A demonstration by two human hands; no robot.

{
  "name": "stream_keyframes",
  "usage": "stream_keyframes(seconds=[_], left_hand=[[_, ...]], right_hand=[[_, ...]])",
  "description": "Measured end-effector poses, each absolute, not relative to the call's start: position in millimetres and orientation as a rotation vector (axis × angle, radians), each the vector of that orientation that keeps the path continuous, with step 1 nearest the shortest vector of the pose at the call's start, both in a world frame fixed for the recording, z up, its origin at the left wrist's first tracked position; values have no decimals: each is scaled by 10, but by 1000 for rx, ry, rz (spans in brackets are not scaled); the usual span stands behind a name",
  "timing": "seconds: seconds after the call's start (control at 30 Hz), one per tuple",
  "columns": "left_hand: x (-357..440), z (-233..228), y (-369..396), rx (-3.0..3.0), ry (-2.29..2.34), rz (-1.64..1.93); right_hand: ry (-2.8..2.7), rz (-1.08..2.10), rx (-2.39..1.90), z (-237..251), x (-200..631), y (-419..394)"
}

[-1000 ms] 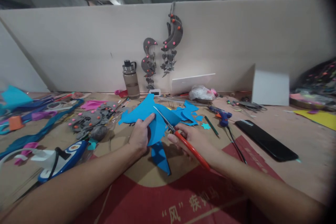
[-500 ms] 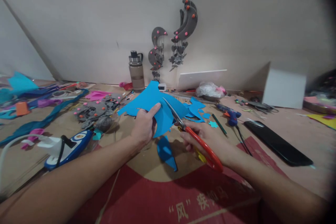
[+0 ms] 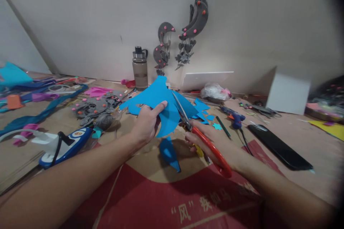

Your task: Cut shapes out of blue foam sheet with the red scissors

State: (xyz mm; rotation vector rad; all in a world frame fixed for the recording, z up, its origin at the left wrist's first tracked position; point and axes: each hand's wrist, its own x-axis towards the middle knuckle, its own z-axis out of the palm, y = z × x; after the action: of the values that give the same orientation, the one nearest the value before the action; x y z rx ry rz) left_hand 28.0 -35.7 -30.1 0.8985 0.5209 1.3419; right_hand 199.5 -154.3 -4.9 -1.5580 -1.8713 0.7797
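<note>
A large blue sheet (image 3: 153, 94), felt or paper by its look, is pinched in my left hand (image 3: 146, 123), thumb on top. My right hand (image 3: 201, 137) grips red-handled scissors (image 3: 208, 143), their blades lying at a cut in the sheet's right part. How far the blades are apart is hard to make out. Below the sheet, a curved blue offcut (image 3: 168, 154) rests on the cardboard (image 3: 150, 171). More blue scraps (image 3: 201, 107) lie just beyond the right hand. Something small and yellow (image 3: 199, 150) shows beneath my right fingers.
A water bottle (image 3: 140, 69) stands by the back board, near hanging grey moon ornaments (image 3: 197, 18). Grey felt pieces (image 3: 98, 107) and a power strip (image 3: 67, 145) lie left. A pencil (image 3: 223, 127), a glue gun (image 3: 235, 117) and a black phone (image 3: 279, 146) lie right.
The view has shifted slightly. The scissors and right hand sit a little lower and further right, and the cut in the blue sheet looks a bit wider. Both hands keep their hold.
</note>
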Motion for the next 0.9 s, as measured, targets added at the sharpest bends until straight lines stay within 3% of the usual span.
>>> stream_keyframes(seconds=[0.17,0.9], left_hand=[[271,-232,-417,881,527,1301],[271,-320,-447,976,500,1094]], right_hand=[[-1752,981,-1510,8,1967,-1548],[-1675,1074,-1485,-65,1947,-1493]])
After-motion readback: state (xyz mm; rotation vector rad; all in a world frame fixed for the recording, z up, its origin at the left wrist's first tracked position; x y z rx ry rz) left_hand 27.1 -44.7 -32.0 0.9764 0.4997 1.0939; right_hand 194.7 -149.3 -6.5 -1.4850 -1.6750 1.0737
